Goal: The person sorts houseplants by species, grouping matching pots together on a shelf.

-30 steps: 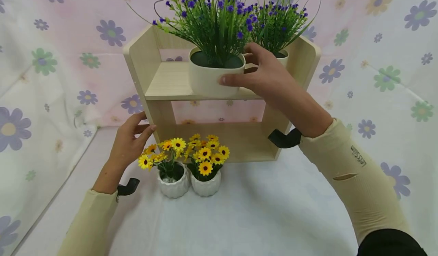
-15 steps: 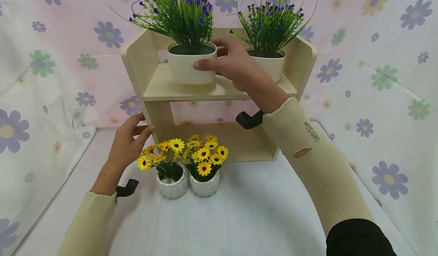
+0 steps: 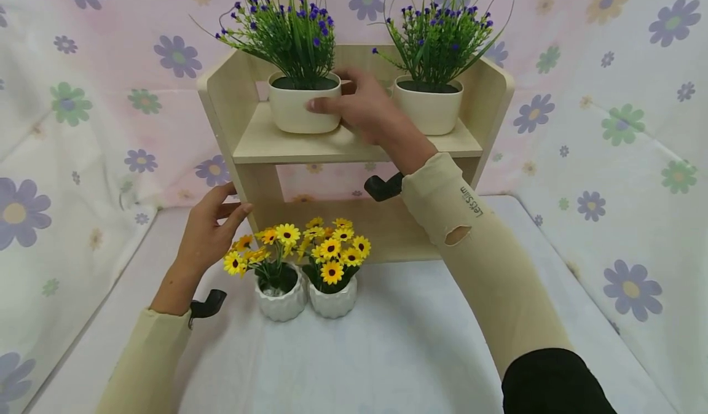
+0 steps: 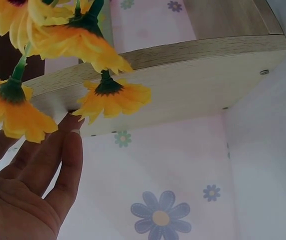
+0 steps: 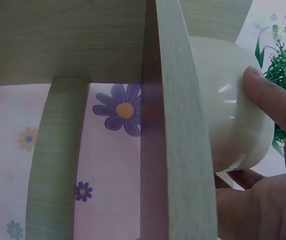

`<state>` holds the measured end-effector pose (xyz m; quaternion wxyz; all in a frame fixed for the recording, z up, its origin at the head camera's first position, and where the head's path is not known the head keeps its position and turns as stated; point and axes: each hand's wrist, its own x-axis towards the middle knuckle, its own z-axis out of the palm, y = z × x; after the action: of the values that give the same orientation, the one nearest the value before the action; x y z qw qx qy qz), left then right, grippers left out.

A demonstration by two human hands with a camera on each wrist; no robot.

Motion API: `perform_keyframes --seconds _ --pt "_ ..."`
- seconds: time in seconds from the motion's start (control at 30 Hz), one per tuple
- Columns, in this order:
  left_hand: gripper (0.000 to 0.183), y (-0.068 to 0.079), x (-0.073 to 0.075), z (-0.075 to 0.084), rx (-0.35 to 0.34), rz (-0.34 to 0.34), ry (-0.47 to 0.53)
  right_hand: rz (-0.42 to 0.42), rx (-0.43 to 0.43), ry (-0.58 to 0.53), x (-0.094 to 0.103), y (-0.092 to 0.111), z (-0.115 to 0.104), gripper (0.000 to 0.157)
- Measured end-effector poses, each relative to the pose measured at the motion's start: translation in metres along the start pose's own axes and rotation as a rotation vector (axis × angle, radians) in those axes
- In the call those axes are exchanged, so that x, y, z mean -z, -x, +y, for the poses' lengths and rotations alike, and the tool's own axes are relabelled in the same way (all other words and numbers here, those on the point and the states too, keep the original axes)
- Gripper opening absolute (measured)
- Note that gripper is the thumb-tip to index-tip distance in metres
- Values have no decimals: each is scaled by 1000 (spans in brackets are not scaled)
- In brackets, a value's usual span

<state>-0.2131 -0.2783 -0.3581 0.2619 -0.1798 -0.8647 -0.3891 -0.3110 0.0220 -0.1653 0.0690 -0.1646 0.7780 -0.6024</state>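
Note:
My right hand (image 3: 365, 107) holds a cream planter (image 3: 298, 112) of purple flowers and grass by its right side, thumb across the front wall. This planter stands on the left part of the upper board of a light wooden shelf (image 3: 354, 151). In the right wrist view, the thumb (image 5: 270, 95) lies along the planter's wall, with other fingers beneath its lower side. A matching planter (image 3: 428, 110) stands to the right on the same board. My left hand (image 3: 207, 230) rests its relaxed fingers against the shelf's left side panel; the left wrist view shows the fingertips at the panel (image 4: 173, 90).
Two white pots with yellow flowers, the left pot (image 3: 281, 300) and the right pot (image 3: 333, 297), stand on the white tablecloth (image 3: 354, 365) before the shelf, near my left hand. A flower-printed cloth (image 3: 614, 156) hangs behind and around.
My right hand has moved the planter left and back along the upper board and lowered it there, which opened a gap to the other planter. The left hand has stayed at the side panel.

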Motion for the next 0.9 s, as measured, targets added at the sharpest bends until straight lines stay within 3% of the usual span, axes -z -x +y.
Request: perform_keyframes --seconds 0.63,0.9 --pt "56 2 0 4 32 -16 -20 28 -2 183 -10 -4 2 94" --pt "56 2 0 3 12 -4 -7 54 2 229 -12 -1 3 95"
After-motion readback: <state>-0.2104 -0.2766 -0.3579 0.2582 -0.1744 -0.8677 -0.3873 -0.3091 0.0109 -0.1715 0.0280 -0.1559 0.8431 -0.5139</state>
